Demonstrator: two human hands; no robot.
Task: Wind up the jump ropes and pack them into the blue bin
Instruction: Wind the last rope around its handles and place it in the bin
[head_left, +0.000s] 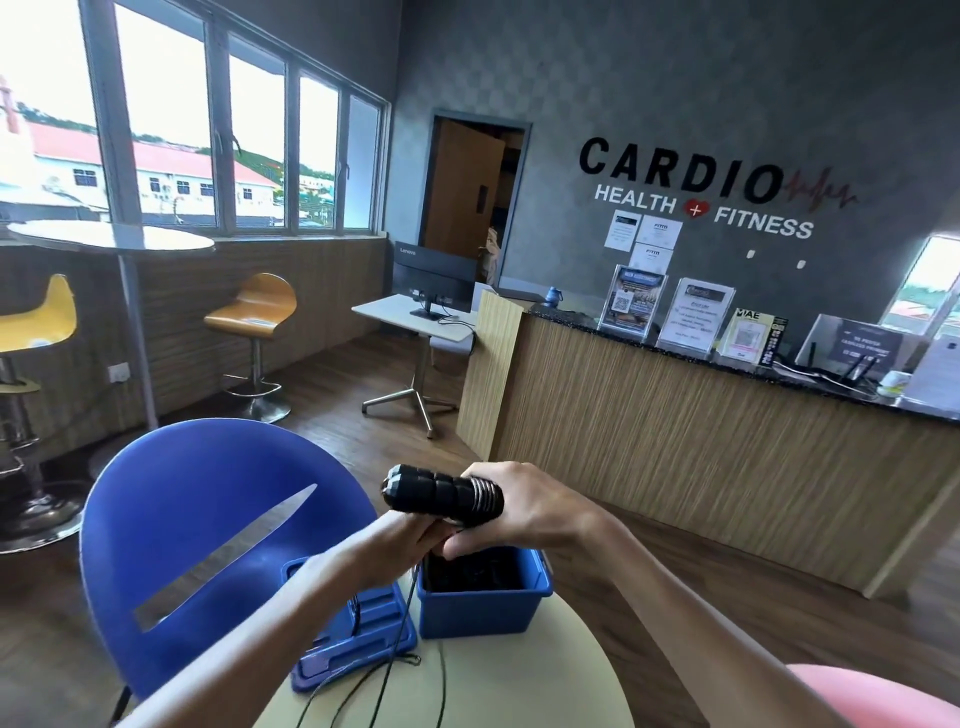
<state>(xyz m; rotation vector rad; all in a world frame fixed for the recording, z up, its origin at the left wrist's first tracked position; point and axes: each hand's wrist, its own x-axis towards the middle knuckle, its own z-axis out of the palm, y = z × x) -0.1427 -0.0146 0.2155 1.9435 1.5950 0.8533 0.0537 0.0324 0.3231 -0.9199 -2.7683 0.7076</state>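
Seen from above: both hands raised over a pale round surface (519, 686). Right hand (530, 506) wrapped around black jump rope handles (441, 493), held level above the blue bin (483, 603). Left hand (415, 535) just beneath, fingers curled, apparently pinching the thin black cord (400, 644) trailing down across the blue lid (358, 639) beside the bin. Dark coils inside the bin. Blue chair (208, 519) at left.

A round cream worktop (519, 686) carries the blue bin (483, 605) near its far edge, a blue lid (353, 644) just left, and thin dark cord (395, 670) trailing across
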